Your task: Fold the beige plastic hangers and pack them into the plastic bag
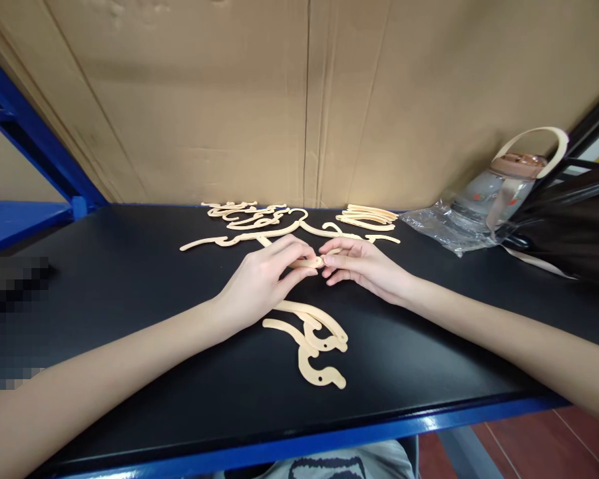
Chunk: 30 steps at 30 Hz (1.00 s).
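My left hand (269, 269) is closed in a pinch on a beige hanger piece (307, 264) above the middle of the table. Thumb and fingers of my right hand (362, 266) close on the right end of the joint, where a bit of a second beige piece shows; much of it is hidden by the fingers. Just behind both hands lies a beige clothes hanger (274, 233) with its hook pointing away. Nearer to me, below my left hand, are several loose hanger arms (324, 379) with curved notches and small holes, partly overlapping.
Toward the back lie a pile of beige hanger parts (252, 216) and a stack of curved pieces (368, 216). At right stand a clear bottle (499, 193) and plastic wrap (436, 226), beside a dark bag (574, 226). Cardboard (204, 100) walls the black table's (130, 266) far edge.
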Each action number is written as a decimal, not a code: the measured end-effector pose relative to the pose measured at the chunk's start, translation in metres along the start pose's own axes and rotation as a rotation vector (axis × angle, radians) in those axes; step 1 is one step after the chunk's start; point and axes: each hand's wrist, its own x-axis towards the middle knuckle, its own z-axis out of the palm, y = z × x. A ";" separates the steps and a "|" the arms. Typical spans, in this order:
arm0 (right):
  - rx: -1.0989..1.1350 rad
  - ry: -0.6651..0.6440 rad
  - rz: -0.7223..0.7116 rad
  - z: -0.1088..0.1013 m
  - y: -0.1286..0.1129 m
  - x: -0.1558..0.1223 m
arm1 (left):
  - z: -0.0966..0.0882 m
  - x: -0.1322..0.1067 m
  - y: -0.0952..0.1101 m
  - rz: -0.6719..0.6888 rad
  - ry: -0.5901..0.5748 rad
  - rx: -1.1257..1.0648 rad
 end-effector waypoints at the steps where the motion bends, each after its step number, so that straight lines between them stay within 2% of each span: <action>1: 0.012 0.020 -0.005 -0.001 0.000 0.000 | 0.000 0.000 0.000 0.006 0.000 0.002; 4: 0.023 0.044 -0.004 -0.002 0.001 0.001 | 0.001 -0.001 0.000 -0.021 -0.003 0.007; 13: -0.045 0.005 0.031 0.001 -0.001 0.000 | 0.001 -0.001 0.000 -0.118 -0.020 -0.048; 21: -0.026 -0.111 0.003 -0.001 -0.004 -0.002 | 0.002 -0.001 -0.004 -0.115 -0.068 -0.030; 30: -0.171 -0.165 -0.024 0.003 -0.004 -0.001 | 0.000 0.000 -0.001 -0.118 -0.099 0.027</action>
